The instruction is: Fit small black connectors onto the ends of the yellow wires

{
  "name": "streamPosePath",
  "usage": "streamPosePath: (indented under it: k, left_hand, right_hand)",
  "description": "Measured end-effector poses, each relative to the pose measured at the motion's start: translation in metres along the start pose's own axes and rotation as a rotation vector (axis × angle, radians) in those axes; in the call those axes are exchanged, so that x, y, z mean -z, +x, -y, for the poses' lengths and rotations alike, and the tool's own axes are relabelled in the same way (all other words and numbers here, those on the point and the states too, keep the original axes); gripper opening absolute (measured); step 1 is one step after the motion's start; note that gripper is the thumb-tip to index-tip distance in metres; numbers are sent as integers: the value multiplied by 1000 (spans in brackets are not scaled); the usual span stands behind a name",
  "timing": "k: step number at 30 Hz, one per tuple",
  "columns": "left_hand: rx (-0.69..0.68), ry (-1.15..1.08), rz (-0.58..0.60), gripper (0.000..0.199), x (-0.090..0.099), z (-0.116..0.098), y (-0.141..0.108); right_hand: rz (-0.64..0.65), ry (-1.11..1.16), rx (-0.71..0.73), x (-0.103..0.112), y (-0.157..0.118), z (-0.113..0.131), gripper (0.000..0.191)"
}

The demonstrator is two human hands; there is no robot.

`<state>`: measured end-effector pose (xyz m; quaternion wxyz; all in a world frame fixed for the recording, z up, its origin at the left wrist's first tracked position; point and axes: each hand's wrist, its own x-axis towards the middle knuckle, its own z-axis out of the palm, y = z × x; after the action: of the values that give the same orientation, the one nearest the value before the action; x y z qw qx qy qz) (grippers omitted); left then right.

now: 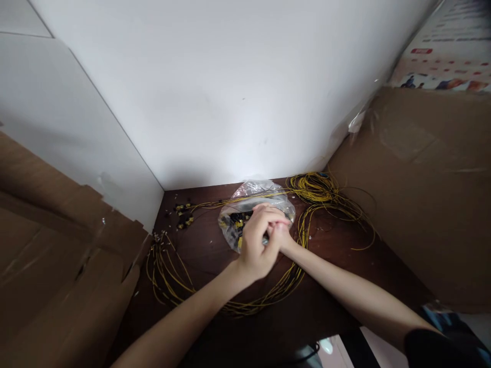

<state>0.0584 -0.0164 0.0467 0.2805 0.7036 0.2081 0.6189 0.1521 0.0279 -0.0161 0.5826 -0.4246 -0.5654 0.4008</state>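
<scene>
My left hand [259,245] is closed, its curled fingers meeting my right hand [281,236] above a clear plastic bag [230,237]. The right hand is mostly covered by the left, and its fingers are hard to make out. Anything held between the two hands is hidden. Inside the open bag lie small black and yellow parts [238,221]. Thin yellow and black wires [264,194] run across the back of the bag. More wires [268,301] curve around below the hands.
A dark brown table [207,260] carries a wire coil [314,188] at the back right, black and yellow connectors [184,217] and loose wire ends [159,245] at left. Cardboard stands at left [69,245] and right [429,204], with a white wall [238,92] behind.
</scene>
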Motion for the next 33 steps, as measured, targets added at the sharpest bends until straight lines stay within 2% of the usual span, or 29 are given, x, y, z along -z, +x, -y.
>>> streamPosePath:
  k: [3,6,8,10,12,15,18,22,33]
  left_hand:
    - [275,-14,-7,30,8,36,-13]
    - [469,-56,-66,41,14,55,-23]
    - [548,-50,-108,40,15,63,-24]
    - [596,-55,-125,29,16,70,-22]
    - [624,-94,-160,15,16,75,-20]
    - [641,-162,-221,23,16,80,-18]
    - [629,-174,-201,24,16,81,-19]
    - [594,-129,-150,17,17,80,-21]
    - [569,-68,-206,11,18,85,-24]
  right_hand:
    - [-96,92,-22,-1,1,5,11]
    - [-141,255,-96,-3,4,3,15]
    - [-148,376,-132,-4,6,0,18]
    - [-162,463,-145,-3,7,-4,18]
    - [-155,489,-140,-3,6,-5,17]
    - [-127,474,-128,-2,5,-5,14]
    - [-121,451,-127,-2,4,-4,13]
    - [-80,413,-111,-1,4,-2,12]
    - [-80,407,-141,-3,4,2,18]
